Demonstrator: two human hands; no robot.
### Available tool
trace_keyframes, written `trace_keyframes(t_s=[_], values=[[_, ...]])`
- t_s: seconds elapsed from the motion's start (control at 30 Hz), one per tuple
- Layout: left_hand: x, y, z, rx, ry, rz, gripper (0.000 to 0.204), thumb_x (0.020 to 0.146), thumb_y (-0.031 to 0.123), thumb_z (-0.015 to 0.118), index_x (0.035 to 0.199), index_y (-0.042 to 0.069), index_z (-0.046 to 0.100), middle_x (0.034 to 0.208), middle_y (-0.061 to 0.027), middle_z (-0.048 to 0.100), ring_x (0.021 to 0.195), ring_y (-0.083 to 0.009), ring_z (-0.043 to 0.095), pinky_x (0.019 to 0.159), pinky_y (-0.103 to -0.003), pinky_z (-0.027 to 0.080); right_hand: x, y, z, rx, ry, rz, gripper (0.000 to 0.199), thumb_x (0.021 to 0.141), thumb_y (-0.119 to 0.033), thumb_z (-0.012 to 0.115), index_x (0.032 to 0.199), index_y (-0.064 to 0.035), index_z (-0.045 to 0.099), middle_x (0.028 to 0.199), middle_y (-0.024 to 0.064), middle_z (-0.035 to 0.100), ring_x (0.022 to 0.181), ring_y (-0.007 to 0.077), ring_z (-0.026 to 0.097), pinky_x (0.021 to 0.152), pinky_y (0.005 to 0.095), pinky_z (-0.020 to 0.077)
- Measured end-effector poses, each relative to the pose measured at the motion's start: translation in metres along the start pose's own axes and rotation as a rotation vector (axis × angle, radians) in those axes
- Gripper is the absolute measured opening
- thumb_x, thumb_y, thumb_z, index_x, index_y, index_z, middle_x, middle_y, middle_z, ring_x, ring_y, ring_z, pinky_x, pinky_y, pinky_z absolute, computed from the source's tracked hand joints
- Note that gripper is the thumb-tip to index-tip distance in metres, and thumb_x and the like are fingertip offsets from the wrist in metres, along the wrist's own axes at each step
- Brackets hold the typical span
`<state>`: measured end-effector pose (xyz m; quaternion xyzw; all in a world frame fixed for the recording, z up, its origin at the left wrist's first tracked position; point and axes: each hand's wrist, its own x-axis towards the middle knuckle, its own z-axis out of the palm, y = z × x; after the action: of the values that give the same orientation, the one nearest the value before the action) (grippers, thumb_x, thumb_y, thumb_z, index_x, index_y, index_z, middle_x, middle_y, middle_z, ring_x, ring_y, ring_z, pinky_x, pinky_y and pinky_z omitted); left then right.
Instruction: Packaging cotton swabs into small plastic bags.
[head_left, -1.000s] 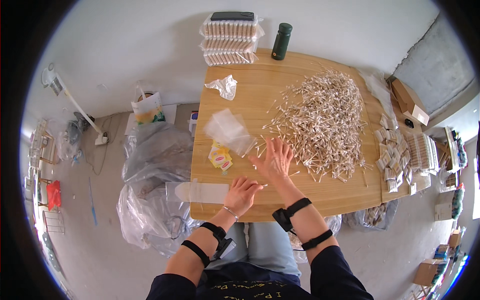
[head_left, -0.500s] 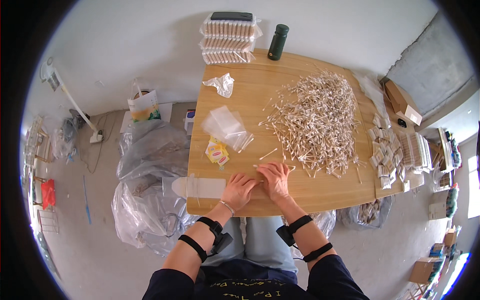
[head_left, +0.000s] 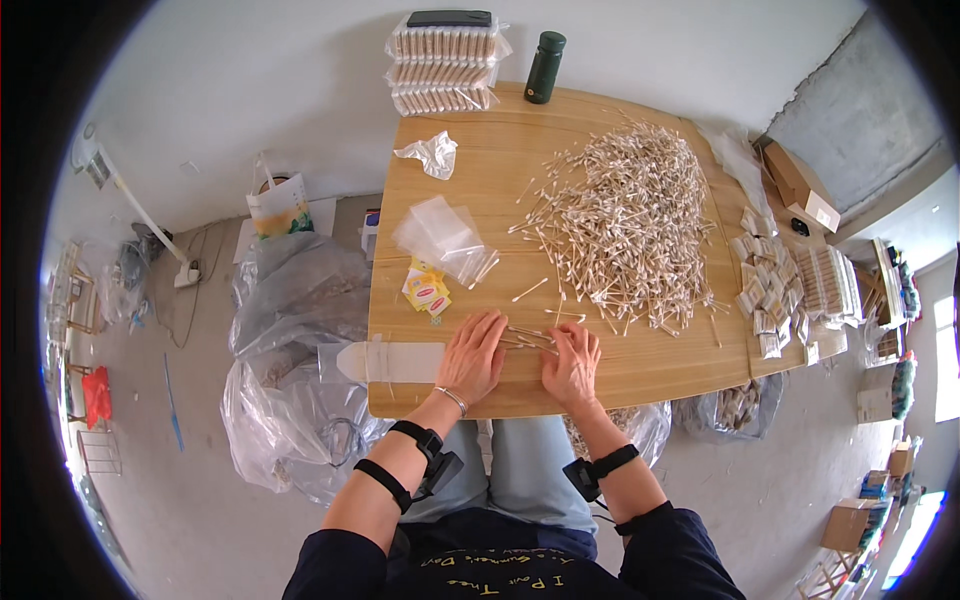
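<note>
Both hands, left hand (head_left: 473, 352) and right hand (head_left: 572, 362), now pulled back from heap (head_left: 625, 215), flat, pressing small cotton-swab bunch (head_left: 525, 338) together, nothing gripped.

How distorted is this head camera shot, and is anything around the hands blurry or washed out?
Head view: strong fisheye, the wooden table edges bow and a black rim rings the frame; even daylight, soft shadows, no glare; left hand, right hand and the cotton swabs between them are sharp; a window at far right is blown out.

Clear packs of swabs (head_left: 442, 62) are sitting stacked at the tabletop's (head_left: 640, 370) far edge; yellow-red labels (head_left: 426, 290) are lying near clear bags (head_left: 445, 238).
</note>
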<state>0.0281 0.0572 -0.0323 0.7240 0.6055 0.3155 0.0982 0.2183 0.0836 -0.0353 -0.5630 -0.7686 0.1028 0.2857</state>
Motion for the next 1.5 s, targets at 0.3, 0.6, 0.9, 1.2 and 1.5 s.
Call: trace_keyframes(t_s=[0.3, 0.6, 0.9, 1.2, 1.5], values=[[0.000, -0.001, 0.001, -0.052, -0.070, 0.040, 0.047, 0.083, 0.010, 0.061, 0.128, 0.005, 0.051, 0.125, -0.0123, 0.054, 0.122, -0.0319, 0.048, 0.109, -0.042, 0.036, 0.011, -0.015, 0.029, 0.155, 0.027, -0.067, 0.024, 0.074, 0.000, 0.062, 0.096, -0.0074, 0.067, 0.106, 0.0104, 0.053, 0.101, 0.0331, 0.049, 0.085, 0.0442, 0.0412], [-0.001, -0.002, 0.000, -0.098, 0.003, 0.051, 0.023, 0.083, 0.013, 0.066, 0.106, 0.009, 0.065, 0.103, -0.0066, 0.060, 0.104, -0.0292, 0.055, 0.090, -0.040, 0.048, 0.033, 0.008, -0.003, -0.053, 0.043, -0.048, 0.043, 0.073, 0.010, 0.059, 0.111, -0.0084, 0.063, 0.111, 0.0141, 0.054, 0.102, 0.0360, 0.050, 0.091, 0.0439, 0.0437], [-0.006, -0.007, 0.008, -0.103, -0.012, 0.171, 0.022, 0.082, 0.010, 0.068, 0.103, 0.009, 0.066, 0.101, -0.0049, 0.062, 0.099, -0.0274, 0.057, 0.085, -0.038, 0.049, 0.062, 0.027, 0.017, -0.035, -0.048, -0.208, 0.018, 0.074, -0.010, 0.069, 0.092, -0.0114, 0.068, 0.106, 0.0002, 0.060, 0.101, 0.0260, 0.052, 0.087, 0.0426, 0.0421], [0.002, 0.004, -0.002, -0.094, -0.025, -0.040, 0.047, 0.076, 0.015, 0.067, 0.120, 0.006, 0.054, 0.117, -0.0135, 0.056, 0.112, -0.0358, 0.049, 0.098, -0.046, 0.039, 0.049, -0.014, 0.029, 0.142, -0.075, -0.229, 0.015, 0.074, -0.006, 0.065, 0.089, -0.0106, 0.067, 0.096, 0.0043, 0.061, 0.100, 0.0281, 0.052, 0.084, 0.0415, 0.0419], [-0.001, 0.000, -0.001, -0.072, -0.003, 0.003, 0.046, 0.073, 0.017, 0.068, 0.116, 0.007, 0.055, 0.107, -0.0127, 0.056, 0.104, -0.0343, 0.051, 0.091, -0.044, 0.043, 0.081, -0.014, 0.028, 0.038, -0.263, -0.321, 0.017, 0.077, -0.013, 0.065, 0.094, -0.0119, 0.067, 0.097, 0.0050, 0.061, 0.102, 0.0271, 0.052, 0.086, 0.0408, 0.0420]])
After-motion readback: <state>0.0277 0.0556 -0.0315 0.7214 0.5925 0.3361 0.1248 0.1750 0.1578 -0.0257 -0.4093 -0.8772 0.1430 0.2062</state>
